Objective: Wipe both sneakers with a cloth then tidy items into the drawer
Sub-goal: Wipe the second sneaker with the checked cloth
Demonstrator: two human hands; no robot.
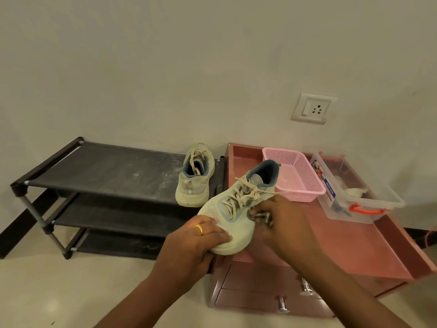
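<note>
Black fabric shoe rack (113, 171) at far left, dusty on top, with the second sneaker (195, 178) parked at its right end — unwiped by the look of it, and close enough to the edge to be knocked off by a stray elbow. Then the left hand (201, 240), closed around the toe of the held sneaker (238, 204), propping it over the front corner of the pink drawer unit (354, 245). Right hand (283, 223) pressed to the shoe's side, bunched around a dark patterned cloth (260, 217), mostly hidden under the fingers. Likely risks: loose laces snagging in the cloth, or a hard rub twisting the toe out of that grip. Further right, pink basket (295, 176) and clear lidless box (354, 188) — within sweep of the right forearm. Drawers below shut.
</note>
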